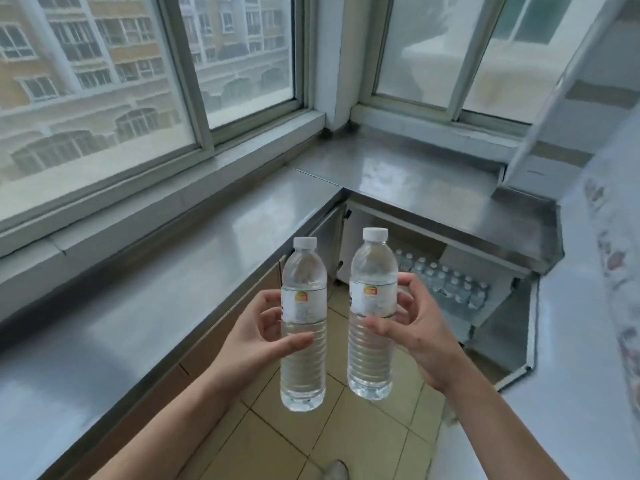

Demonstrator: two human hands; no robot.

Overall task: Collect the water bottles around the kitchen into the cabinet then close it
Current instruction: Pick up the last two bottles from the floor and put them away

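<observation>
At nine o'clock a long stainless-steel counter (145, 306) runs beneath a sliding window with pale frames (194, 98). Toward the centre, the left hand (266, 336) grips a clear plastic water bottle with a white cap (304, 327), thumb across its ribbed front and fingers curled behind the label. Just beside it, not touching, a second clear white-capped water bottle (372, 317) stands upright in the right hand (415, 327), whose thumb and fingers clamp around its middle. Behind them at one o'clock, the under-counter cabinet (346, 244) stands open, rows of small capped bottles (446, 282) packed inside. Its open door (512, 334) hangs at three o'clock.
</observation>
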